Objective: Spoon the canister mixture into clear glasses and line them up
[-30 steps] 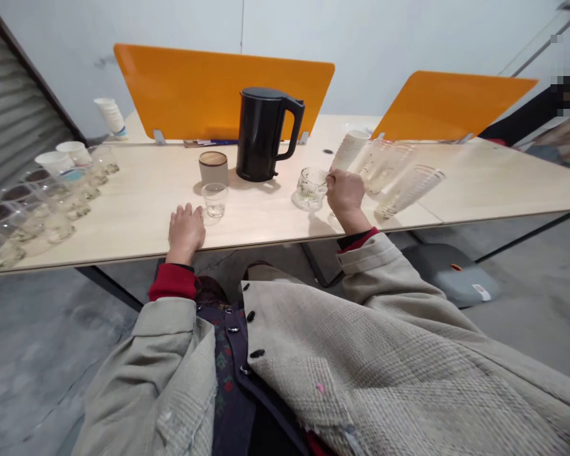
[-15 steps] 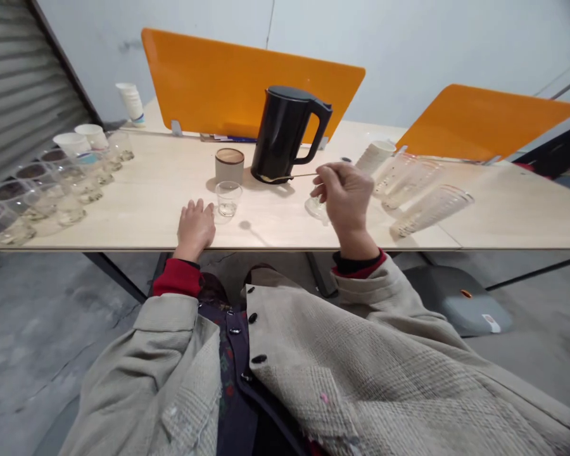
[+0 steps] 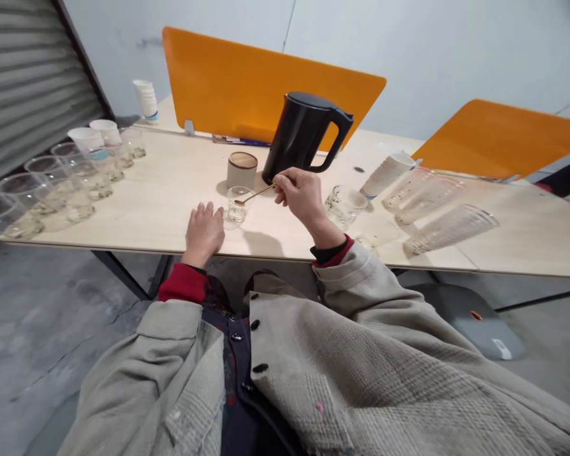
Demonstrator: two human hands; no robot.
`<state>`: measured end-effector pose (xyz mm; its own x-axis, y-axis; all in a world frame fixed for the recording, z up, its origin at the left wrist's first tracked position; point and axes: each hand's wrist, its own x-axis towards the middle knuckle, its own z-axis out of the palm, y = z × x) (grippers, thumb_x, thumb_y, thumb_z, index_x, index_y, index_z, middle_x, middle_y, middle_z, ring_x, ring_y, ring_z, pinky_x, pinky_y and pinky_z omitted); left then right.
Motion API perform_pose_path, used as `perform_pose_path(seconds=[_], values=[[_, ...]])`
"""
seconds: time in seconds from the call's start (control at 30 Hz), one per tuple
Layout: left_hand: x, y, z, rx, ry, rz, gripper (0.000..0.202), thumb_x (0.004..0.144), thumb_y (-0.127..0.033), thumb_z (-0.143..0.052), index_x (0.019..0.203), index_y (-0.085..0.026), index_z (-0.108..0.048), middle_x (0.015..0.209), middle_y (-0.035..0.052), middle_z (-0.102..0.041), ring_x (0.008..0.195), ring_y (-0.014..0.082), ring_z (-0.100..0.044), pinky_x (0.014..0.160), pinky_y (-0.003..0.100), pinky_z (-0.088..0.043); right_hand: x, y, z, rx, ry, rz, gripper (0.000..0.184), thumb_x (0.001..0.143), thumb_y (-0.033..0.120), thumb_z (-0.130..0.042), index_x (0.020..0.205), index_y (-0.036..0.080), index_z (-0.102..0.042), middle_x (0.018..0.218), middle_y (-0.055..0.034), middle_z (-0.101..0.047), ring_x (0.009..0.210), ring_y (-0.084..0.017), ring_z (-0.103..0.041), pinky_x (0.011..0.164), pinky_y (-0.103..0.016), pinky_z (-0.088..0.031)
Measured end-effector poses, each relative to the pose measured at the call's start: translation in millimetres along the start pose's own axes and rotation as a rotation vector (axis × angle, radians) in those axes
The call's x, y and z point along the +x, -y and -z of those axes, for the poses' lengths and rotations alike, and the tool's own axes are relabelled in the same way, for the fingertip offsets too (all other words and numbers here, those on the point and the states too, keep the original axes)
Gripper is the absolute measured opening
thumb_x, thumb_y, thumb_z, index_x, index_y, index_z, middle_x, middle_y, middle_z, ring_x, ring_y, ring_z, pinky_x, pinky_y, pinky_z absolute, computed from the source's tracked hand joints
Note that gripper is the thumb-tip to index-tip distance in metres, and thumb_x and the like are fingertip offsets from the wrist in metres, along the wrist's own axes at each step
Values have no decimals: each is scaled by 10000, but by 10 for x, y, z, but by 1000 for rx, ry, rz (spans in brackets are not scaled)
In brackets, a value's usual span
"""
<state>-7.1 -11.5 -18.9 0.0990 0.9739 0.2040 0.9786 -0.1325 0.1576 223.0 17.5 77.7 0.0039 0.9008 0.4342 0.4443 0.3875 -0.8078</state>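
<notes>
My right hand (image 3: 300,193) pinches the thin handle of a small gold-coloured spoon (image 3: 257,194). The spoon's bowl is over the mouth of a small clear cup (image 3: 238,214); whether it holds anything is too small to tell. Resting on the table with fingers stretched out, my left hand (image 3: 204,234) lies just left of that cup, its fingertips close to the base. Behind the cup stands a beige canister (image 3: 242,172) with a wood-coloured lid. A black electric kettle (image 3: 295,136) is behind my right hand, and a ribbed glass vessel (image 3: 346,201) is to the right.
Several clear cups (image 3: 52,183) and paper cups (image 3: 105,132) line the table's left side. Another paper cup stack (image 3: 145,101) stands farther back. On the right lie a paper cup stack (image 3: 388,174) and stacked plastic cups (image 3: 451,231). Orange dividers (image 3: 266,82) edge the table (image 3: 171,183).
My right hand has moved left with the spoon, from in front of the kettle to over the small cup. My left hand stays beside the cup. The view has shifted slightly.
</notes>
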Motion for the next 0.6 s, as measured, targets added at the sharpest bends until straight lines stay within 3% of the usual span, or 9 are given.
perform_pose_path(seconds=[0.17,0.33,0.6], values=[[-4,-12,13,-2,11,-6,572,1101,-264,-284,1574,-177,-593,1728,178,-488,1648,406,-382,1350,600,-308,71,107,-194,-192,183,47,270,998,238,-619,732,194,-636,682,14,-668,532,-105,-655,560,-209,-453],[-6,-12,0,-10,8,0,585,1104,-273,-267,1588,-171,-579,1733,184,-481,1650,404,-378,1359,605,-293,96,195,-209,-336,171,81,244,1033,257,-579,838,203,-715,695,-4,-690,633,-160,-691,656,-248,-503],[-14,-12,6,-3,6,4,566,1116,-283,-285,1597,-195,-570,1736,147,-488,1653,382,-382,1362,588,-301,52,168,-218,-316,175,103,249,1024,210,-561,811,192,-688,714,1,-673,599,-136,-654,649,-243,-489]])
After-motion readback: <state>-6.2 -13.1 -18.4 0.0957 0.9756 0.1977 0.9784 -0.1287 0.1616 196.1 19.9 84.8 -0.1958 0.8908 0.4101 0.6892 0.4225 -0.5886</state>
